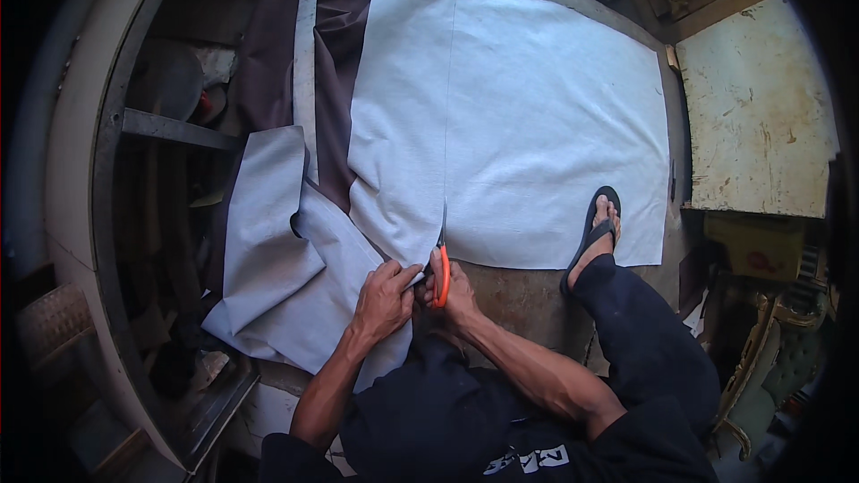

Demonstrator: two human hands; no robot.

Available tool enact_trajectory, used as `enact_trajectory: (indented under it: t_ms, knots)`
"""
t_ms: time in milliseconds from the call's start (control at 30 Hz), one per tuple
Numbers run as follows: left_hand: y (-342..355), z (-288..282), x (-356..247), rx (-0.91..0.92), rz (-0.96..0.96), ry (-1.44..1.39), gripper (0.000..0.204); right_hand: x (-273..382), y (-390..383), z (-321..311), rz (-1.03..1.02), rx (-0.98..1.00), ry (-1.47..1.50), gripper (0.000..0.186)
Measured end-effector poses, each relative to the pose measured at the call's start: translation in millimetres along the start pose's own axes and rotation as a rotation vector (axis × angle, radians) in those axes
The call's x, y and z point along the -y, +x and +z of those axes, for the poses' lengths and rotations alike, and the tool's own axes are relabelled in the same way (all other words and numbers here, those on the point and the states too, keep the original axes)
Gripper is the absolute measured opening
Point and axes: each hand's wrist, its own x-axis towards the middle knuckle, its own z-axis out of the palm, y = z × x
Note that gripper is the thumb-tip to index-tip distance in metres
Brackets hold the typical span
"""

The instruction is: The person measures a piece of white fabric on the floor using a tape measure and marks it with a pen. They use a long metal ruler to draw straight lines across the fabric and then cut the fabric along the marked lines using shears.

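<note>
A person crouched over a large sheet of pale grey cloth [537, 125] spread flat on the floor [519, 291], seen from above. The right hand [458, 291] was closed around the orange handles of a pair of scissors [441, 259], whose blades pointed away from the body and lay at the near edge of the cloth, on a thin straight line that ran up the sheet. How far apart the blades stood could not be told. The left hand [385, 300] sat just beside the right, its fingers curled and pinching the cloth's near edge to the left of the blades.

A second, smaller piece of grey cloth [277, 250] lay crumpled to the left, partly folded over itself and reaching under the left forearm. Beyond it a dark brown cloth [331, 54] stretched away beneath the big sheet, with a narrow grey strip [305, 72] lying on top.

The person's right foot [595, 237], in a black sandal, rested on the lower right part of the sheet, the knee in dark trousers bent beside the right arm.

To the right stood a worn cream panel [761, 116] with rust marks. A curved pale frame [89, 170] and dim shelves filled the left side.
</note>
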Motion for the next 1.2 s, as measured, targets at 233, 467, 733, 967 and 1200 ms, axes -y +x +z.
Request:
enact_trajectory:
  t_ms: [233,467,733,967,1200]
  knots:
    - [-1.9,-3.1,-4.4,-0.019,-0.038,-0.046,0.043,5.0,4.4,-2.8,0.048,0.007,-0.054,0.059]
    - [-5.3,-6.8,-3.9,-0.022,-0.061,-0.068,0.042,8.9,29.2,-10.3,-0.024,0.027,-0.118,0.068]
    - [-2.5,-9.8,-8.2,-0.004,-0.065,-0.070,0.041,30.5,43.3,-8.6,-0.081,0.020,-0.141,0.059]
    - [-4.9,-12.5,-9.8,-0.004,-0.064,-0.096,0.041,35.1,58.2,-6.4,-0.090,0.060,0.026,0.067]
    - [-8.5,-17.1,-8.7,-0.007,-0.112,-0.132,0.041,43.3,62.1,-6.4,-0.097,0.084,-0.034,0.068]
